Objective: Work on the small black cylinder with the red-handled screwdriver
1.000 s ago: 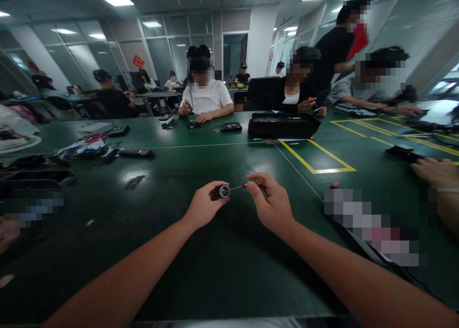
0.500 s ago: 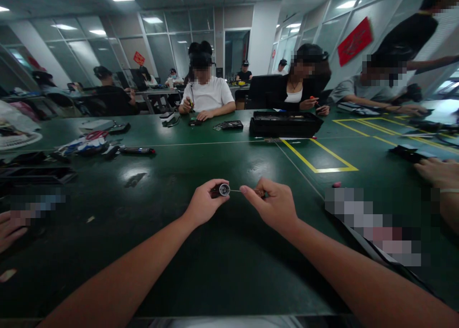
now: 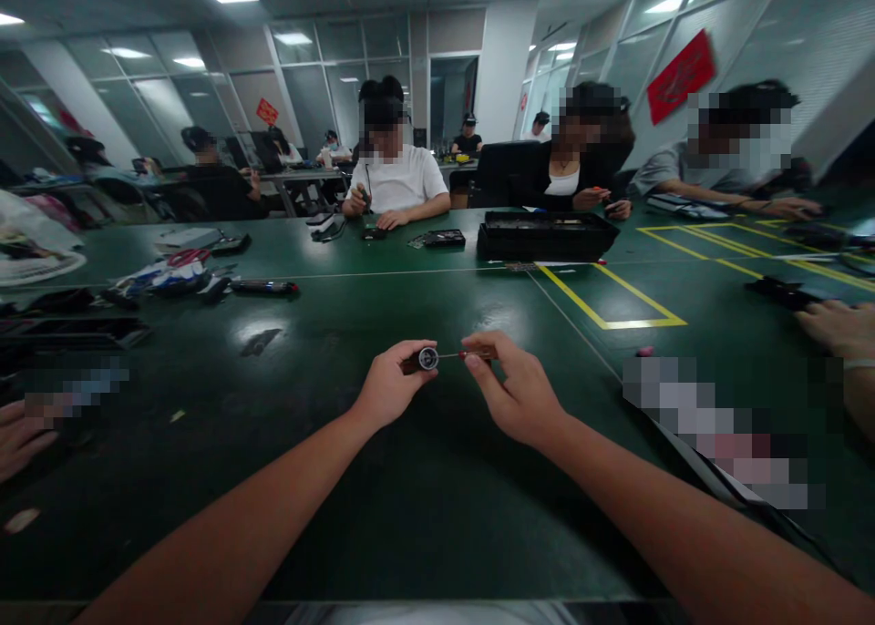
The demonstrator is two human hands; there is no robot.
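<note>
Near the middle of the green table, my left hand point(image 3: 393, 384) is closed around a small dark cylinder point(image 3: 427, 359) whose round, pale-rimmed end faces me. From the right, my right hand point(image 3: 523, 384) grips the handle of a screwdriver point(image 3: 468, 355) between thumb and fingers. Its thin metal shaft lies level and reaches to the side of the cylinder. Where the tip meets the cylinder is too small to make out. Most of the cylinder's body is hidden by my left fingers.
A long black case point(image 3: 547, 236) stands across the green table point(image 3: 410, 534). Tools and bags point(image 3: 168, 274) lie at the left, near a black tray point(image 3: 75, 332). A co-worker's hand point(image 3: 838, 329) is at the right, another point(image 3: 24, 438) at the left. Several people sit opposite.
My right fingers have loosened and shifted on the screwdriver handle, baring more of its red part. My left hand holds the cylinder in the same place. A standing person at far right has left view.
</note>
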